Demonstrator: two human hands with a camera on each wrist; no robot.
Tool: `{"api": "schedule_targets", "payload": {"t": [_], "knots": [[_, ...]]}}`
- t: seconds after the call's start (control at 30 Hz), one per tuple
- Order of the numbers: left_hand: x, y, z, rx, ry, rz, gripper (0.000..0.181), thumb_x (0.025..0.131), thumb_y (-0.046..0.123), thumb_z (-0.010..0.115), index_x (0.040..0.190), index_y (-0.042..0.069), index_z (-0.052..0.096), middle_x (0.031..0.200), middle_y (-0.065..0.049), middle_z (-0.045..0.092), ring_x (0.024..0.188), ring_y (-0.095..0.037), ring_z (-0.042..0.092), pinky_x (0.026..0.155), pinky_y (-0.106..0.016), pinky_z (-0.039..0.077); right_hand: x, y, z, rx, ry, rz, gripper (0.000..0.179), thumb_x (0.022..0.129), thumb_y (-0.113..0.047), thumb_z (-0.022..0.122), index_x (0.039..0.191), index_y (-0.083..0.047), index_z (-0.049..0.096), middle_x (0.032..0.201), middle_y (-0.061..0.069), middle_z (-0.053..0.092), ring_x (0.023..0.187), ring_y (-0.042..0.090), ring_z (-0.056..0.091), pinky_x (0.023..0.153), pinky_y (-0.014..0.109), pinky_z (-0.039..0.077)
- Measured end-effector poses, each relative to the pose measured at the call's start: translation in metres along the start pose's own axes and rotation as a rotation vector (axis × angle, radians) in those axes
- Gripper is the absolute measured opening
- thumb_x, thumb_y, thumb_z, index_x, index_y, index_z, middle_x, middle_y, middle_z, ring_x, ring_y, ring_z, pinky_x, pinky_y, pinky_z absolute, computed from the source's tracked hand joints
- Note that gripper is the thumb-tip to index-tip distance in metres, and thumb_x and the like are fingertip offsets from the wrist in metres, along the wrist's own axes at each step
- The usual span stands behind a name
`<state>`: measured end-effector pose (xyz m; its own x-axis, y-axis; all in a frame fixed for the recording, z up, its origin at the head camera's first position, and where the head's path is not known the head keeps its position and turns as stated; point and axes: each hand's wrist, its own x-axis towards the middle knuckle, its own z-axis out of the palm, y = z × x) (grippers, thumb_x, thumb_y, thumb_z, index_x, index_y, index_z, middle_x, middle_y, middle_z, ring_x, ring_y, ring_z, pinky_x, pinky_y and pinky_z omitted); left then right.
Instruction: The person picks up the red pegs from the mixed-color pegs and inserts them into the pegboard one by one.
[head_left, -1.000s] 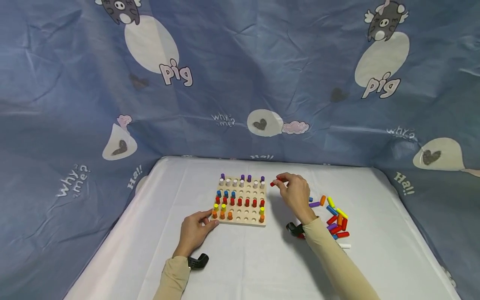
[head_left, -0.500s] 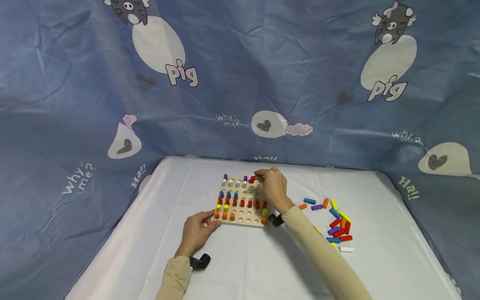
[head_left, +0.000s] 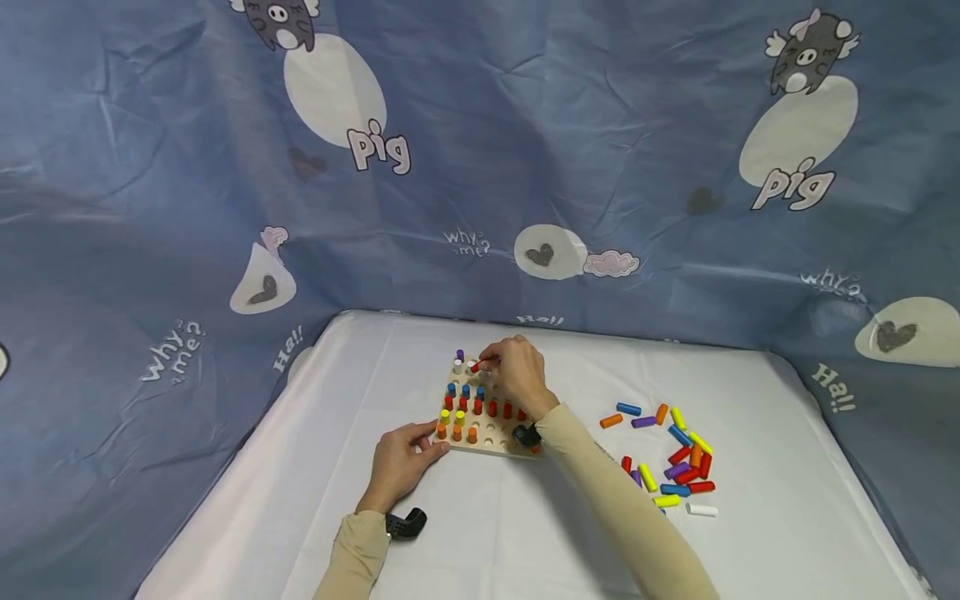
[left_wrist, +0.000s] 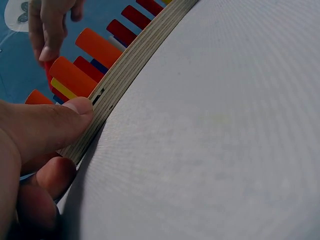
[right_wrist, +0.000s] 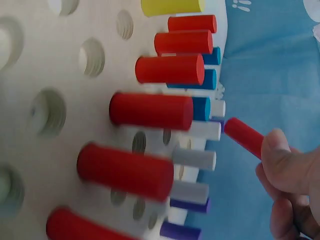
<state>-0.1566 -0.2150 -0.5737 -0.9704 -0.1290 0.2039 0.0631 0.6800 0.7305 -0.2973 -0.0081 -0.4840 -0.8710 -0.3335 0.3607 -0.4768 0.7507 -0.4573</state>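
Note:
A wooden pegboard [head_left: 491,446] lies on the white table with rows of coloured pegs upright in its holes. My left hand [head_left: 400,463] grips its near left corner; in the left wrist view the thumb [left_wrist: 75,112] presses the layered edge, fingers curled beside it. Over the far rows, my right hand [head_left: 517,371] pinches a red peg [right_wrist: 244,136] between thumb and fingers. That peg is tilted and clear of the holes, past the white pegs [right_wrist: 194,159] in the right wrist view. In the head view the right hand and forearm hide the board's right part.
Loose pegs in several colours lie right of the board, among them a blue peg [head_left: 628,409], an orange peg [head_left: 611,422] and a white peg [head_left: 702,510]. A blue printed cloth [head_left: 420,208] hangs behind and beside the table.
My right hand has carried the red peg leftward, from right of the board to above its far rows. My left hand keeps its grip on the corner. The head view has shifted slightly.

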Motion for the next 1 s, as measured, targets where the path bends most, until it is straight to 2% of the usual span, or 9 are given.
{"api": "schedule_targets", "payload": {"t": [0.13,0.33,0.6,0.77,1.0], "knots": [[-0.002,0.001,-0.001,-0.001,-0.008,-0.012,0.044,0.085,0.025,0.090,0.124,0.008,0.079,0.071,0.010,0.060,0.059,-0.006,0.044,0.058,-0.023,0.034,0.000,-0.005,0.008,0.020,-0.050,-0.004,0.008,0.090,-0.026,0.087,0.097,-0.022,0.087,0.093,-0.005,0.081,0.087,0.019,0.064,0.078,0.044,0.057],[-0.003,0.001,-0.001,-0.005,-0.009,-0.011,0.044,0.085,0.025,0.091,0.124,0.008,0.080,0.070,0.009,0.059,0.059,-0.006,0.044,0.058,-0.023,0.034,0.002,-0.011,0.017,0.024,-0.087,-0.033,0.007,0.091,-0.025,0.086,0.097,-0.022,0.087,0.093,-0.005,0.081,0.088,0.020,0.066,0.075,0.042,0.057],[-0.002,0.000,-0.002,-0.003,0.007,0.024,0.043,0.084,0.025,0.091,0.122,0.008,0.080,0.070,0.010,0.060,0.057,-0.005,0.044,0.056,-0.023,0.034,0.007,-0.017,0.028,-0.039,-0.130,-0.017,0.008,0.093,-0.018,0.084,0.097,-0.024,0.087,0.099,-0.006,0.081,0.094,0.021,0.069,0.080,0.045,0.059],[-0.001,-0.002,-0.001,-0.013,0.016,0.034,0.044,0.084,0.024,0.091,0.123,0.007,0.080,0.070,0.009,0.061,0.056,-0.004,0.042,0.055,-0.023,0.034,0.008,-0.018,0.036,-0.076,-0.121,-0.019,0.020,0.091,-0.007,0.080,0.098,-0.024,0.087,0.100,-0.005,0.081,0.095,0.022,0.070,0.081,0.045,0.060],[-0.001,-0.002,0.001,-0.008,0.045,0.076,0.042,0.084,0.023,0.091,0.121,0.005,0.080,0.069,0.009,0.061,0.055,-0.001,0.040,0.053,-0.022,0.033,0.011,-0.019,0.040,-0.066,-0.113,-0.043,0.014,0.091,-0.011,0.081,0.092,-0.023,0.086,0.095,-0.004,0.080,0.094,0.021,0.072,0.078,0.040,0.060]]}}
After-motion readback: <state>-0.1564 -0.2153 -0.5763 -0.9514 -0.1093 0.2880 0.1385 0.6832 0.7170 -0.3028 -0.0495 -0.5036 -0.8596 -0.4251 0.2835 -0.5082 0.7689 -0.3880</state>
